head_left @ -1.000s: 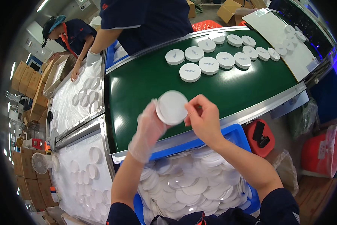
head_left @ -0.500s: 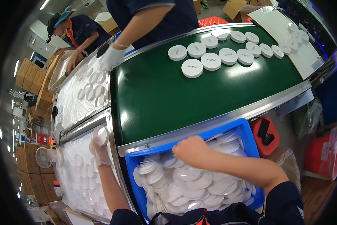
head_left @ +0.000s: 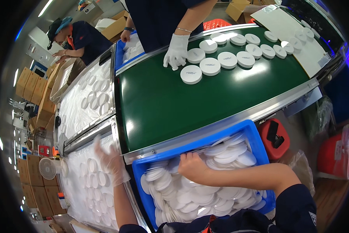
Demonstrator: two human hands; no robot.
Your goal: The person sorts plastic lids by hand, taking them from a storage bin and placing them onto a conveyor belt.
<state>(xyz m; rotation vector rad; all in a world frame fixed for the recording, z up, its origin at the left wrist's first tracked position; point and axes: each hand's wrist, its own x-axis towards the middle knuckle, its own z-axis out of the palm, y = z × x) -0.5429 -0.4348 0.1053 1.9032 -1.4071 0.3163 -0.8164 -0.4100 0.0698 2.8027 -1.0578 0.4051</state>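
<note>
My left hand (head_left: pixel 109 160), in a thin see-through glove, is over the plastic-covered tray at the left. It is blurred, but its fingers are apart and hold nothing I can see. White round pieces (head_left: pixel 92 166) sit on the tray's plastic sheet (head_left: pixel 74 186) beside and below it. My bare right hand (head_left: pixel 192 167) is at the far side of a blue bin (head_left: pixel 260 149) heaped with thin white discs (head_left: pixel 205 194). Its fingers are curled closed among the discs, and what they grip is hidden.
Printed white round pieces (head_left: pixel 210 66) stand on a green conveyor belt (head_left: pixel 159 116). A co-worker's white-gloved hand (head_left: pixel 177 52) reaches the leftmost ones. Metal rails (head_left: pixel 221 126) edge the belt. A red container (head_left: pixel 273 139) stands right of the bin; a fan (head_left: pixel 48 168) is at the left.
My left hand has let go of a white round piece. My right hand has shifted slightly left. The belt's pieces moved left, and the co-worker's gloved hand moved right onto them.
</note>
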